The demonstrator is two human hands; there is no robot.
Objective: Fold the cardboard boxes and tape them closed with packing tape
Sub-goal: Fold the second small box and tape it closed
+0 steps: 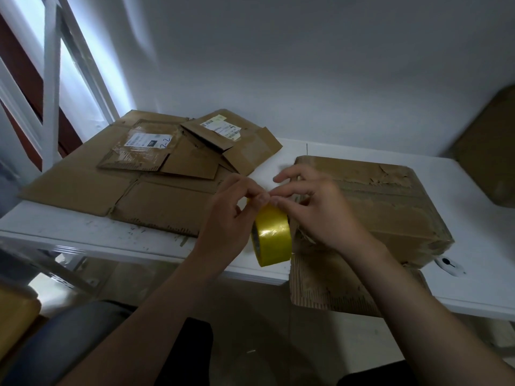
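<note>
A roll of yellow packing tape [273, 235] stands on edge at the front edge of the white desk [111, 235], held between both hands. The left hand [231, 215] has its fingers curled tight, pinching the top of the roll's rim. The right hand [315, 210] meets it there: forefinger and thumb narrow down on the same spot, and the other fingers are spread loosely above. Whether a loose tape end lies between the fingertips cannot be told.

Just right of the roll, touching it, sits a folded cardboard box [390, 207] with a worn, torn top. It lies near the front edge, and one flap [334, 282] hangs down over that edge.

At the left end of the desk a large flattened box [83, 188] reaches from the back towards the front. On it lie smaller flattened boxes — one [133, 157] with a white shipping label [145, 140], and another [250, 146] further back, also labelled.

At the right end, towards the back, part of another cardboard box [490, 151] shows, blurred. A dark cable hole [448, 264] is near the front edge beside the folded box.
</note>
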